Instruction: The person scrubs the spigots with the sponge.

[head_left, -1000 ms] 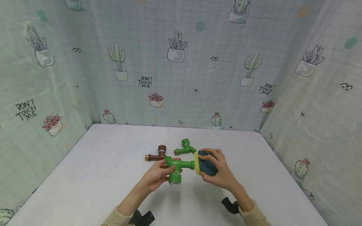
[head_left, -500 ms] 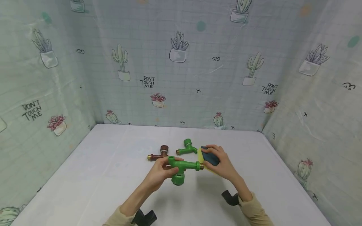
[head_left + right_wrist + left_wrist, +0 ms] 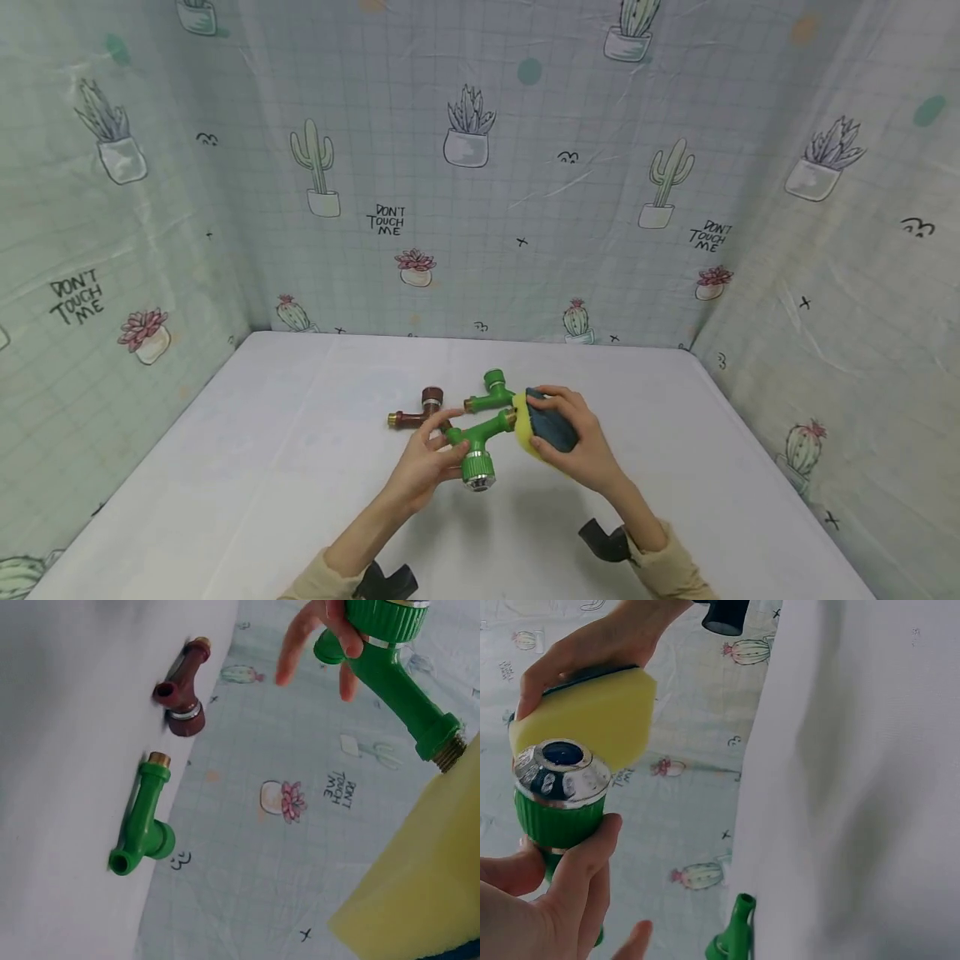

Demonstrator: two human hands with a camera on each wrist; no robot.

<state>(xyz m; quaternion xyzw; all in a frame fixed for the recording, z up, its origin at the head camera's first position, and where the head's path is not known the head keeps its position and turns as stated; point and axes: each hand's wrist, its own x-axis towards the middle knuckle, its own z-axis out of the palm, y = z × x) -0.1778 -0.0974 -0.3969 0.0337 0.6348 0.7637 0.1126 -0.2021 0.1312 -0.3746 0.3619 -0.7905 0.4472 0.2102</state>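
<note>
My left hand (image 3: 424, 463) grips a green faucet (image 3: 480, 433) above the table, thumb and fingers around its body near the spout. Its ribbed green knob with a silver cap (image 3: 562, 776) points toward me, and its threaded brass end (image 3: 450, 753) points right. In my right hand (image 3: 581, 437) is a sponge (image 3: 551, 427), yellow on one side and dark blue on the other. The yellow face (image 3: 427, 877) is at the brass threads, and seems to touch them. In the right wrist view my right hand is hidden; only the sponge shows.
A second green faucet (image 3: 487, 402) and a dark red faucet (image 3: 408, 419) lie on the white table (image 3: 315, 375) just beyond my hands. Cloth printed with cacti (image 3: 465, 250) hangs behind and at both sides. Black wrist mounts (image 3: 603, 542) are at both cuffs.
The held faucet has turned so its knob cap faces me and its threaded end tilts up and away. The sponge first covered that end, drew back from it, and is now against it again.
</note>
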